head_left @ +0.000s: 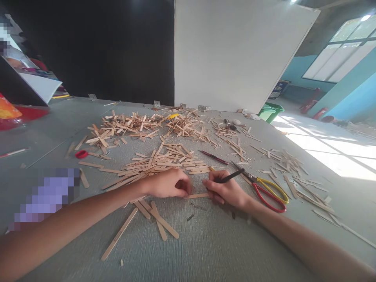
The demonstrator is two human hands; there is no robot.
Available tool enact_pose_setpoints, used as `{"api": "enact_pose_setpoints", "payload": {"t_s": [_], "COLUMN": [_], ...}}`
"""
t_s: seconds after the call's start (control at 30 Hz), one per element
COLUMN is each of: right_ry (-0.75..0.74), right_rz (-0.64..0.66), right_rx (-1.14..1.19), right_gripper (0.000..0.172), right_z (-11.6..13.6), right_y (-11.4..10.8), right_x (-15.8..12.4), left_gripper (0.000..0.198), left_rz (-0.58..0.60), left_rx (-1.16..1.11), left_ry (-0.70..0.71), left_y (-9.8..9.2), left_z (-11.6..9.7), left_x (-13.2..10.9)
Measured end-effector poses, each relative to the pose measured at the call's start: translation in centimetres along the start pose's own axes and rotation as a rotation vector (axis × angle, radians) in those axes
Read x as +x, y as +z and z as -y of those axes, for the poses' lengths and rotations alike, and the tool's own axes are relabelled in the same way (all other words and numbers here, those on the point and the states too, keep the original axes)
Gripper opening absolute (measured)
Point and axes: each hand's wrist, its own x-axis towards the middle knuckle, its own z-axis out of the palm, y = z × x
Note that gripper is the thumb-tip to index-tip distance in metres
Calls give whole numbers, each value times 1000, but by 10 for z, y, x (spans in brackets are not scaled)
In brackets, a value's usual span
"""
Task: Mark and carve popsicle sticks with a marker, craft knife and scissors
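Observation:
My left hand (172,183) pinches one end of a wooden craft stick (197,196) lying just above or on the table. In my right hand (225,190) is a dark pencil or pen (234,175), its back end pointing up to the right; the writing tip is hidden by the fingers. That hand rests at the stick's other end, and I cannot tell whether it also grips it. Behind my left hand spreads a pile of craft sticks (155,164). Several loose sticks (164,221) lie in front of my left forearm.
Scissors (268,192) with red and yellow handles lie right of my right hand. A dark red pen (215,157) is beyond it. More stick heaps (126,127) reach toward the black and white panels (235,55). A red ring (81,154) and keys (230,125) lie farther off.

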Motion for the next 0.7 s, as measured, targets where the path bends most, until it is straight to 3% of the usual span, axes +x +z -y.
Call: {"api": "enact_pose_setpoints", "payload": {"t_s": [0.13, 0.3, 0.53, 0.7], "right_ry": [42, 32, -29, -13], "right_rz": [-78, -115, 19, 22], "right_rx": [199, 348, 149, -98], "right_gripper": [50, 48, 40, 36], "right_z": [-2, -3, -4, -6], "right_y": [-5, -6, -1, 6], "right_x": [5, 7, 0, -6], "left_gripper": [14, 23, 13, 6], "left_rz": [27, -71, -169, -188], "left_rx": [0, 24, 109, 127], "left_ry": [24, -23, 53, 85], "left_y": [-4, -2, 12, 17], "left_z": [0, -3, -2, 4], "left_x": [1, 1, -1, 1]}}
